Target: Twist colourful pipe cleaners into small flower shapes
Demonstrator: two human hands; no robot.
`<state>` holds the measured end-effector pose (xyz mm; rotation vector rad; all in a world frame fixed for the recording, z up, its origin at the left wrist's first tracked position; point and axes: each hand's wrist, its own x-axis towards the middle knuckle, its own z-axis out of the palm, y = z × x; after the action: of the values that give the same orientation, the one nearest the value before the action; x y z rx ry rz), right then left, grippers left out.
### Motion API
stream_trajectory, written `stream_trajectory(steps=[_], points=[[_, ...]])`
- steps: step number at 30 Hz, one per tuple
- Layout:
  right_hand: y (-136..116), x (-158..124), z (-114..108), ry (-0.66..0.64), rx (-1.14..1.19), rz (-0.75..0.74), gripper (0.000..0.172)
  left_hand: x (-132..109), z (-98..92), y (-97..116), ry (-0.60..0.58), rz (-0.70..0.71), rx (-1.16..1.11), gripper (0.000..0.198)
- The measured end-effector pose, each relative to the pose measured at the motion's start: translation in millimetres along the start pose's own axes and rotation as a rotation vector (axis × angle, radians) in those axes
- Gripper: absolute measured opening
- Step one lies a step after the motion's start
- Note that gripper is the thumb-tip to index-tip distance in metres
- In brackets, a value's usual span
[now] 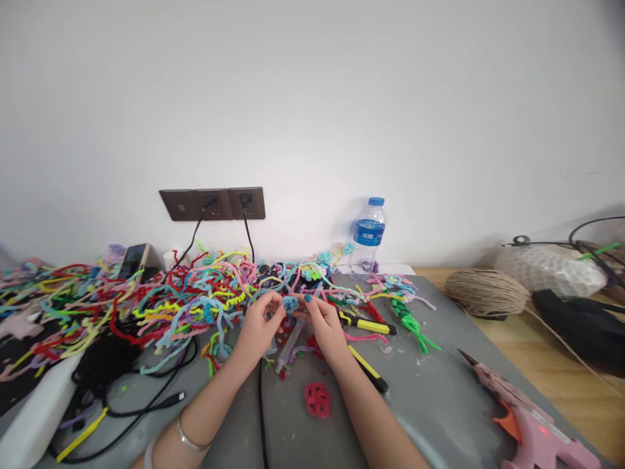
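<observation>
Between my two hands is a small blue piece of looped pipe cleaner [290, 304], held up above the table. My left hand [263, 319] pinches it from the left with thumb and forefinger. From the right, the fingers of my right hand [322, 320] close on its other side. Below them a clear glue stick [291, 348] lies slanted on the mat. Nearer to me, between my forearms, rests a flat red pipe-cleaner flower [317, 400]. Part of the blue piece is hidden behind my fingertips.
Tangled pipe cleaners [195, 293] cover the left and back of the grey mat [420, 404]. A pink glue gun [532, 417] lies at right, near a twine ball [486, 292]. A water bottle [368, 232] stands by the wall. Yellow-black cutters [368, 324] and black cables [262, 410] lie around.
</observation>
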<state>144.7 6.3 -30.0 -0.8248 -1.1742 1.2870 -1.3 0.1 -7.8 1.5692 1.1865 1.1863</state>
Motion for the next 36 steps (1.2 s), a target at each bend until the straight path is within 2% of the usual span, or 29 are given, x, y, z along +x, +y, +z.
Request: stream_trajectory(steps=[6, 12, 17, 22, 27, 36], points=[[-0.7, -2.9, 2.6, 0.006, 0.068, 0.024, 0.057, 1.5, -2.4, 0.4, 0.068, 0.05, 0.142, 0.016], [-3.8, -5.3, 2.9, -0.033, 0.062, 0.003, 0.052, 2.3, -2.4, -1.9, 0.108, 0.094, 0.226, 0.016], [-3.2, -4.9, 2.8, -0.039, 0.01, -0.049, 0.037, 2.5, -2.1, -3.3, 0.107, 0.095, 0.178, 0.019], [3.3, -0.3, 1.2, 0.048, -0.003, -0.035, 0.027, 0.8, 1.0, -4.0, 0.068, 0.035, 0.093, 0.009], [0.6, 0.8, -0.3, 0.078, -0.045, -0.066, 0.019, 0.0, 2.1, -5.0, 0.007, -0.02, -0.019, 0.021], [0.2, 0.0, 1.7, 0.097, -0.061, -0.064, 0.026, -0.9, -1.4, 4.8, 0.054, 0.016, -0.002, 0.012]])
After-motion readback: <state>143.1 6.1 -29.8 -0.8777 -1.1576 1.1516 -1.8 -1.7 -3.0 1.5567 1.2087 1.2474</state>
